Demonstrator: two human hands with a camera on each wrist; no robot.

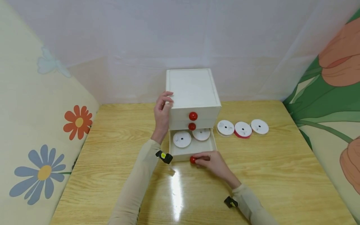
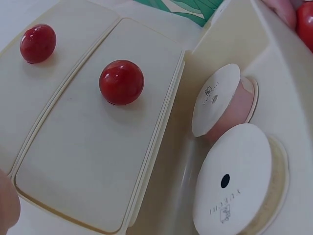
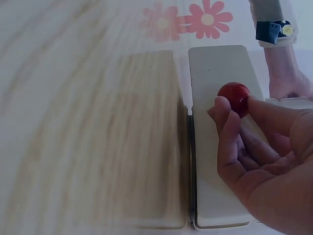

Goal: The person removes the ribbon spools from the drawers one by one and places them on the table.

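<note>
A white drawer cabinet [image 1: 194, 89] has three drawers with red round knobs. Its bottom drawer [image 1: 206, 146] stands pulled out, with two ribbon spools inside. The front spool [image 2: 232, 181] holds cream ribbon, the other spool [image 2: 215, 103] pink; both have white printed faces. My right hand [image 1: 212, 164] pinches the bottom drawer's red knob [image 3: 234, 98] between thumb and fingers. At the cabinet's left front corner, my left hand [image 1: 162, 114] grips the edge, its fingertips bent over the top. The upper two drawers are closed, their knobs [image 2: 121, 82] untouched.
To the right of the cabinet, three more spools lie in a row: one white-faced spool [image 1: 225, 128], a spool with red ribbon [image 1: 243, 129] and another [image 1: 260, 126]. The wooden table [image 1: 123, 131] meets a white cloth backdrop [image 1: 135, 62] behind and flower-patterned panels at both sides.
</note>
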